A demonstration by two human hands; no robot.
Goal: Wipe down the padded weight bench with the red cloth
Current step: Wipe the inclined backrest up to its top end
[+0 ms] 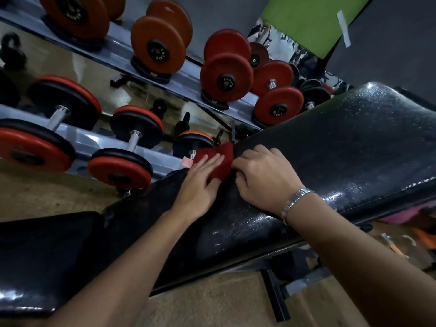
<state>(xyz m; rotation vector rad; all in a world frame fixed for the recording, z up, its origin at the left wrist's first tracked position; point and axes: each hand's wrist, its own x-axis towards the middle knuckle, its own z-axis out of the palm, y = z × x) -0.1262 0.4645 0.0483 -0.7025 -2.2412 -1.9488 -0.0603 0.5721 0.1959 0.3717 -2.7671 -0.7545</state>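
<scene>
A black padded weight bench [342, 147] runs from lower left to upper right, its back pad glossy and speckled. The red cloth [219, 159] lies bunched on the far edge of the back pad, partly hanging over it. My left hand [200, 185] rests flat on the cloth, fingers stretched over its near part. My right hand [262, 178] sits just right of the cloth on the pad, fingers curled with the fingertips touching the cloth's right edge. A metal bracelet circles my right wrist. Part of the cloth is hidden under my left hand.
A two-tier dumbbell rack [165, 74] with several red and black dumbbells stands close behind the bench. The seat pad [47, 251] lies at lower left. The bench's steel frame [276, 296] reaches to the brown floor. A pink object [405, 215] shows under the pad at right.
</scene>
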